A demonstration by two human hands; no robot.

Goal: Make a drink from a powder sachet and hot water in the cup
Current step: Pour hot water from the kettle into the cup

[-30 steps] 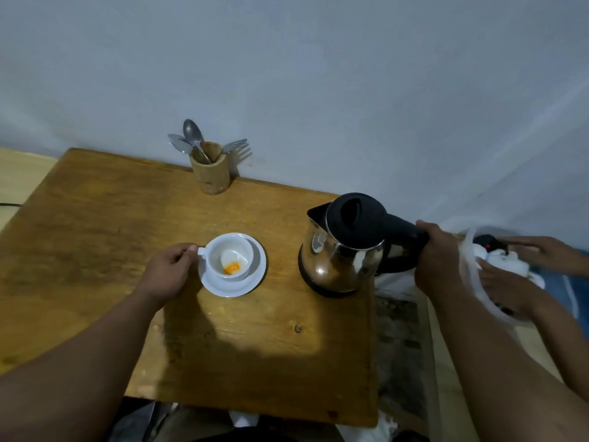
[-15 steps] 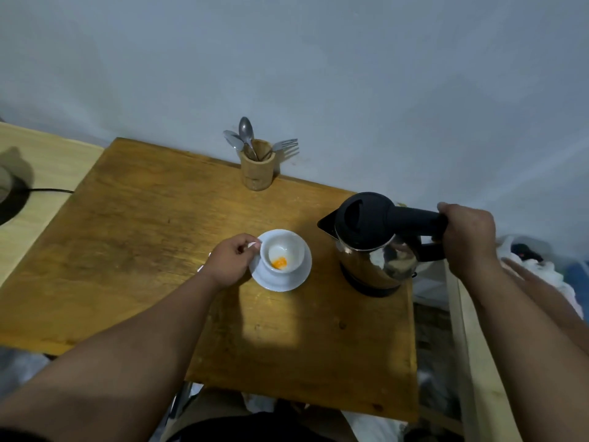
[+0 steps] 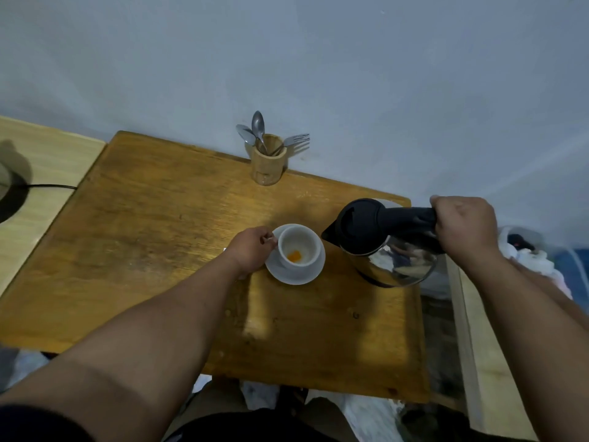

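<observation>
A white cup stands on a white saucer in the middle of the wooden table. A small heap of orange powder lies in its bottom. My left hand pinches the cup's handle on the left side. My right hand grips the black handle of a steel kettle with a black lid. The kettle is lifted and tilted left, its spout just right of the cup's rim. No water is seen flowing.
A wooden holder with spoons and a fork stands at the table's far edge by the wall. A black base with a cable sits on the pale surface at left. White and dark items lie right of the table.
My right hand has lifted the kettle off the table and tipped its spout toward the cup. My left hand has stayed on the cup's handle. The view has shifted left.
</observation>
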